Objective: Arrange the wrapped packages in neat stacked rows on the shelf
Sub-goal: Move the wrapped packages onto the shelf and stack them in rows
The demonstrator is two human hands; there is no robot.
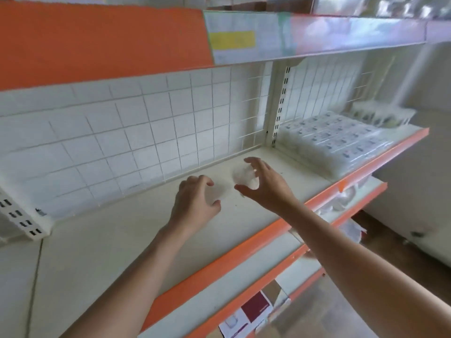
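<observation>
A cream shelf (102,240) with an orange front lip runs across the view. Two small round packages in clear wrap lie on it near the back. My right hand (266,185) curls around one package (244,176), fingers spread and thumb below it, touching its side. My left hand (195,201) cups the other package (219,191), which is blurred and faint. Whether either hand truly grips is hard to tell. On the right part of the shelf, wrapped packages (336,140) lie in neat stacked rows.
A white wire grid (146,132) backs the shelf. An upper shelf (317,37) with price labels hangs overhead. Clear tubs (380,113) stand at the far right. Lower shelves hold white bowls (341,198) and a maroon box (256,307).
</observation>
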